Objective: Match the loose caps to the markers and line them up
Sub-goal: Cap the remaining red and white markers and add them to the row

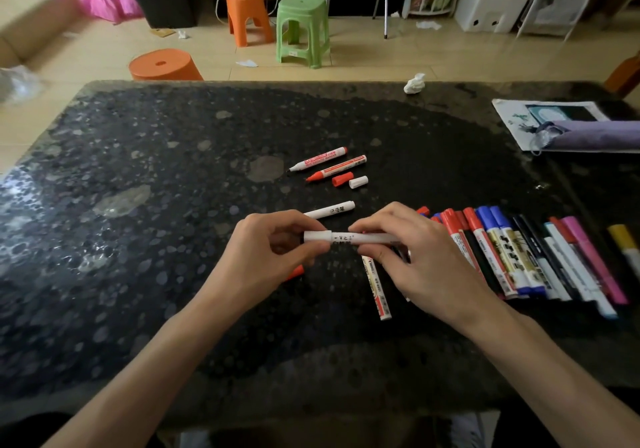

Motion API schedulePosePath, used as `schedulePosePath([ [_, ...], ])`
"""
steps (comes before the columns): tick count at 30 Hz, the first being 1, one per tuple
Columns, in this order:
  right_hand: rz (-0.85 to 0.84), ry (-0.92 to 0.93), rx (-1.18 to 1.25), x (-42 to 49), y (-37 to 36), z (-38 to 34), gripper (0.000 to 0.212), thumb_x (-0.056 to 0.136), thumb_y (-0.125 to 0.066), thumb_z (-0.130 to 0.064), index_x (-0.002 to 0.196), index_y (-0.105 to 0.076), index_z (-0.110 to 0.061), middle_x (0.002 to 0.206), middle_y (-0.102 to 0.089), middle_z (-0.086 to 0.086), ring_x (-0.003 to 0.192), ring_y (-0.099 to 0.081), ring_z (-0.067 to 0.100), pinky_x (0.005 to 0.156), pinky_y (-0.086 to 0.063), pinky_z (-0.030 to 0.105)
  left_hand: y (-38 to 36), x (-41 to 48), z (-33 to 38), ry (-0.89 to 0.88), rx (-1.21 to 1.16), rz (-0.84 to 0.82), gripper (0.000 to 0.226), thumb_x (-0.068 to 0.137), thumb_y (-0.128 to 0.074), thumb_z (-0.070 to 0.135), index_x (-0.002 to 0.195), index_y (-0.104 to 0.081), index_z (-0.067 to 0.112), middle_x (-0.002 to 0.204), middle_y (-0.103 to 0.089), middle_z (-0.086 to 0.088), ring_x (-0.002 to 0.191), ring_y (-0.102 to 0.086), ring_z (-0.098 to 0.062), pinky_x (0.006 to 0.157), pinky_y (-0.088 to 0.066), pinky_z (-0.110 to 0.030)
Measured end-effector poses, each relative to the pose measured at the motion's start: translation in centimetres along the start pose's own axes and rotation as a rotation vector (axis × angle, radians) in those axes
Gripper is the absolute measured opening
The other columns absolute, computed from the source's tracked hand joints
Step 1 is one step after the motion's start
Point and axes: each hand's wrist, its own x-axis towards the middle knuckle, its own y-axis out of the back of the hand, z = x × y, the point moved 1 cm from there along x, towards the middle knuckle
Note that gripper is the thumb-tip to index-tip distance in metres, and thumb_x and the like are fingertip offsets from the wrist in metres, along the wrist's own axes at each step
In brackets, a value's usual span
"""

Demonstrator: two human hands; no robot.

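Both hands hold one white marker (360, 238) level above the dark table. My left hand (273, 253) pinches its white cap end (317, 236); my right hand (412, 250) grips the barrel. Behind them lies another white marker (330, 210). Farther back lie two uncapped markers, one with a black tip (318, 159) and one with a red tip (337, 168), beside a loose red cap (342, 179) and a loose white cap (358, 182). A row of several capped markers (526, 257) lies side by side at the right. A white and red marker (377, 288) lies under my right hand.
The black speckled table (138, 205) holds a crumpled tissue (414, 83) at its far edge and a paper with a purple pouch (588, 134) at the far right. A red object (296, 272) peeks from under my left hand. Plastic stools stand on the floor beyond.
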Motion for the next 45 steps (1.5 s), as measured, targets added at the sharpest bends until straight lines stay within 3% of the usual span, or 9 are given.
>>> schedulePosePath([
  [3,0.050,0.026,0.000,0.0,0.2,-0.2,0.024,0.095,-0.073,-0.015,0.119,-0.075,-0.020,0.108,-0.065,-0.014,0.104,-0.064,0.001,0.088,-0.048,0.013,-0.1,-0.2,0.3,-0.014,-0.031,0.019,0.010,0.088,-0.079,0.024,0.097,-0.079,0.026,0.082,-0.079,0.000,0.075,-0.077,-0.017,0.079,-0.063,-0.043],
  [10,-0.010,-0.041,-0.016,0.6,0.2,1.2,0.019,0.098,-0.069,-0.020,0.116,-0.075,-0.024,0.101,-0.066,-0.017,0.100,-0.063,-0.001,0.086,-0.048,0.014,-0.1,0.0,-0.2,-0.036,0.081,0.030,0.008,0.089,-0.079,0.023,0.096,-0.079,0.027,0.084,-0.079,0.012,0.080,-0.076,-0.005,0.080,-0.062,-0.031],
  [14,0.025,-0.154,-0.116,1.6,0.3,3.4,0.017,0.100,-0.066,-0.023,0.114,-0.073,-0.029,0.100,-0.063,-0.022,0.101,-0.057,-0.003,0.090,-0.043,0.018,1.6,1.0,-2.1,0.037,0.116,0.142,0.010,0.088,-0.080,0.020,0.092,-0.077,0.029,0.084,-0.078,0.012,0.081,-0.076,-0.006,0.086,-0.062,-0.041],
  [20,-0.132,-0.101,-0.330,5.1,-3.5,4.1,0.024,0.099,-0.066,-0.034,0.123,-0.073,-0.035,0.113,-0.061,-0.012,0.117,-0.048,0.012,0.101,-0.038,0.038,1.8,1.4,-2.8,0.091,0.164,0.194,0.008,0.088,-0.081,0.024,0.093,-0.077,0.029,0.085,-0.078,0.013,0.078,-0.074,-0.005,0.084,-0.062,-0.042],
  [24,-0.282,-0.107,-0.454,7.6,-4.7,3.9,0.031,0.100,-0.063,-0.045,0.129,-0.069,-0.039,0.118,-0.059,-0.011,0.123,-0.045,0.014,0.103,-0.035,0.038,3.1,1.8,-3.0,0.114,0.154,0.231,0.007,0.088,-0.081,0.025,0.093,-0.077,0.029,0.084,-0.078,0.012,0.075,-0.075,-0.005,0.083,-0.062,-0.041],
  [29,-0.094,-0.136,-0.324,11.8,-4.2,4.1,0.026,0.097,-0.070,-0.034,0.122,-0.073,-0.032,0.115,-0.068,-0.008,0.113,-0.058,0.009,0.101,-0.046,0.035,4.9,2.2,-2.6,0.109,0.102,0.283,0.005,0.089,-0.079,0.023,0.094,-0.076,0.024,0.082,-0.078,0.009,0.074,-0.076,-0.009,0.082,-0.062,-0.038],
  [35,-0.108,-0.213,-0.385,18.8,-8.0,5.5,0.035,0.102,-0.064,-0.024,0.136,-0.065,-0.029,0.135,-0.063,0.002,0.131,-0.053,0.025,0.108,-0.040,0.045,5.3,2.4,-2.8,0.143,0.091,0.272,0.008,0.093,-0.077,0.019,0.100,-0.075,0.021,0.091,-0.078,0.006,0.073,-0.076,-0.008,0.080,-0.063,-0.038],
  [40,-0.121,-0.231,-0.524,22.0,-9.4,5.3,0.021,0.102,-0.065,-0.023,0.118,-0.073,-0.033,0.119,-0.071,-0.001,0.118,-0.059,0.023,0.100,-0.036,0.042,5.7,2.4,-2.8,0.148,0.079,0.281,0.008,0.094,-0.076,0.024,0.102,-0.074,0.023,0.089,-0.078,0.006,0.075,-0.076,-0.007,0.080,-0.064,-0.041],
  [45,-0.055,-0.065,-0.357,21.1,-8.3,4.2,0.014,0.103,-0.061,-0.021,0.111,-0.069,-0.029,0.103,-0.063,-0.008,0.109,-0.060,0.018,0.103,-0.031,0.040,5.9,2.2,-2.7,0.153,0.095,0.276,0.010,0.094,-0.075,0.027,0.103,-0.074,0.023,0.089,-0.078,0.007,0.076,-0.076,-0.006,0.082,-0.063,-0.040],
])
